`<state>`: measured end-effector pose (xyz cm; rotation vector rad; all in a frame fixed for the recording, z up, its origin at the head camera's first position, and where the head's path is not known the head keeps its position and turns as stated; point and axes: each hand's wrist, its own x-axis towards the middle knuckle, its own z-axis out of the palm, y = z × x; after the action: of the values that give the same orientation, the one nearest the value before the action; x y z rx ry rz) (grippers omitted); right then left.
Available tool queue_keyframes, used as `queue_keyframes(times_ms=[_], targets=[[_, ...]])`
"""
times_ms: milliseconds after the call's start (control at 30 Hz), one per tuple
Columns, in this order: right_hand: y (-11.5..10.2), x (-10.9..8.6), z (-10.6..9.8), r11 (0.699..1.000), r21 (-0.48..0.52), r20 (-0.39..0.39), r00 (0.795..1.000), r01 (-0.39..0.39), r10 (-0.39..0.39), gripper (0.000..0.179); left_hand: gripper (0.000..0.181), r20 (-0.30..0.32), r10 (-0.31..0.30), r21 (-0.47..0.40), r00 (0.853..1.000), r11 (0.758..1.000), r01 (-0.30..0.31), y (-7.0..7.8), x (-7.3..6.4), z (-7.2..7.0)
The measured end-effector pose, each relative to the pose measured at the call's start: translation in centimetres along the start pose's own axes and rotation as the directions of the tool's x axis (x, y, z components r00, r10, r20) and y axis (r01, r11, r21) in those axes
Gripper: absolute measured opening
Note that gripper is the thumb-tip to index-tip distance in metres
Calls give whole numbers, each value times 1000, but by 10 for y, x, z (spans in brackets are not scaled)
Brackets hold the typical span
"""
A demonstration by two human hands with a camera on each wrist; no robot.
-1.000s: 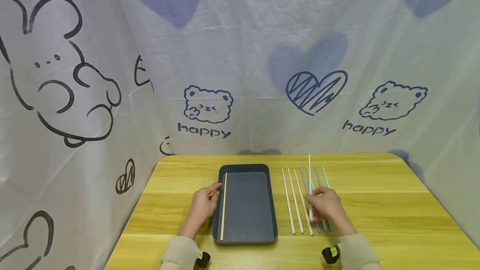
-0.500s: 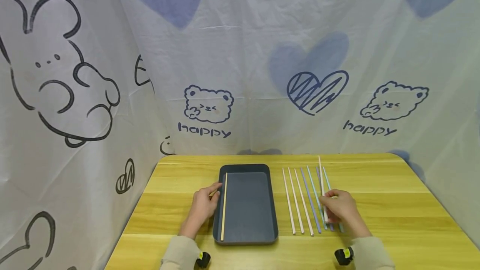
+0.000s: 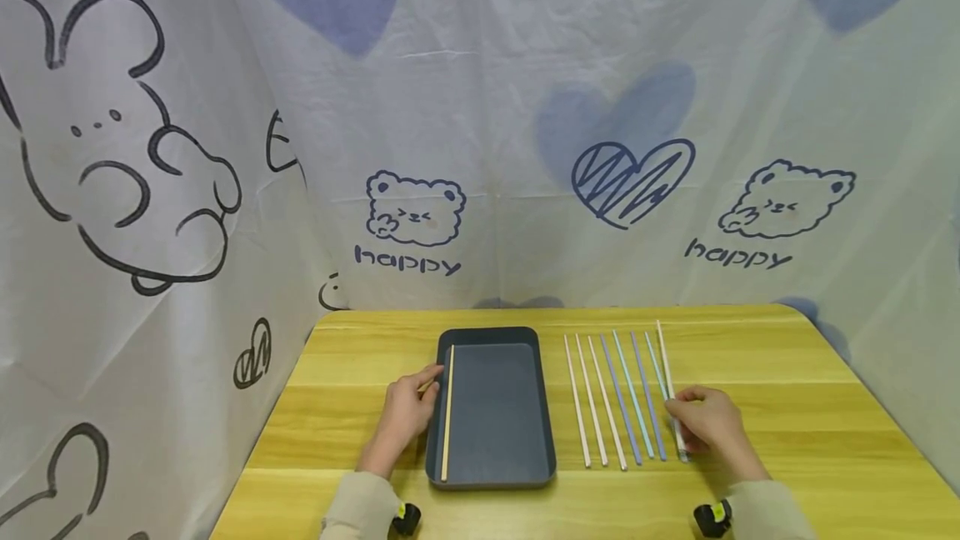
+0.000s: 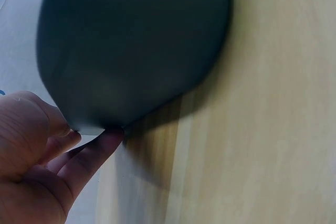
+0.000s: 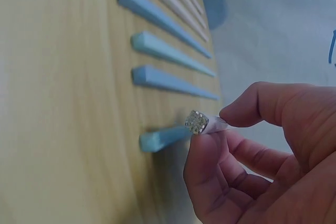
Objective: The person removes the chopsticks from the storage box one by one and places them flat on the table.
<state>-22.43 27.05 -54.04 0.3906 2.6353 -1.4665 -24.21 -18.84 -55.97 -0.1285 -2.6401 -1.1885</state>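
My right hand [image 3: 707, 422] pinches a pale pinkish-white chopstick [image 3: 664, 361] between thumb and fingers. In the right wrist view its glittery square end [image 5: 196, 122] faces the camera. Just beneath lies a light blue chopstick [image 5: 156, 140], partly hidden by the hand in the head view. My left hand [image 3: 408, 408] is at the left side of a dark grey tray [image 3: 546, 432], its thumb and fairly straight fingers touching the outer edge. Inside the tray, along the left wall, lies one yellowish chopstick [image 3: 448, 415].
Right of the tray lie three pale pink chopsticks [image 3: 588, 402], then a purple one [image 3: 621, 400], a light blue one [image 3: 633, 394] and another purple one [image 3: 648, 396], roughly side by side. A patterned cloth [image 3: 495, 123] hangs behind the wooden table [image 3: 810, 423].
My right hand has moved rightward across the row with the pale chopstick, from above the purple and blue ones to the row's right end. The left hand and tray stay put.
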Motion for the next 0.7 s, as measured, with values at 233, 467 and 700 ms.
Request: queue_keyframes(times_ms=[233,467,700], targets=[[9,1,-8,1000,-13,16,1000,-19,19,45,34,2,-7,8,1000,1000,7,1,-1,0],[13,2,-14,999,-49,18,1000,-10,11,43,34,-1,-14,5,1000,1000,14,0,-1,1],[15,3,-14,996,-90,-3,1000,1,-1,43,33,-7,6,15,1000,1000,-6,-1,-1,1]])
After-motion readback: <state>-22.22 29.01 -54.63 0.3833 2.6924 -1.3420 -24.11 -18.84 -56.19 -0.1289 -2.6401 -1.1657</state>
